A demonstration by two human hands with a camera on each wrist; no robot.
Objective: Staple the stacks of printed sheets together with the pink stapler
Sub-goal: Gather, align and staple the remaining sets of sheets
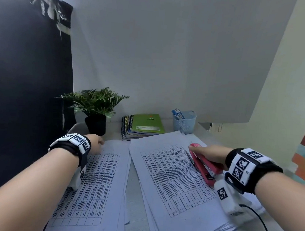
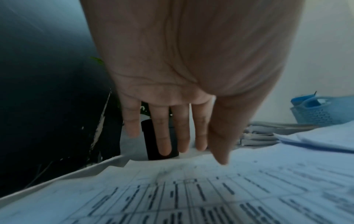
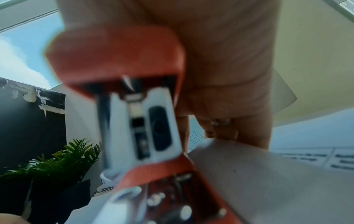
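Note:
Two stacks of printed table sheets lie on the desk: a left stack [image 1: 95, 179] and a right stack [image 1: 176, 180]. My right hand [image 1: 208, 151] grips the pink stapler [image 1: 204, 166] at the right stack's upper right edge, thumb along its top. In the right wrist view the stapler [image 3: 122, 60] fills the middle, its mouth apart, with paper [image 3: 268, 174] beside its base. My left hand [image 1: 95, 144] hovers with straight fingers over the left stack's top edge; in the left wrist view its fingers [image 2: 164, 136] hang just above the sheet [image 2: 210, 197] and hold nothing.
A potted fern [image 1: 95, 108] in a black pot stands behind the left stack. Spiral notebooks [image 1: 142, 127] with a green cover lie at the back middle. A blue perforated cup [image 1: 184, 122] stands at the back right. A dark panel [image 1: 25, 91] borders the left side.

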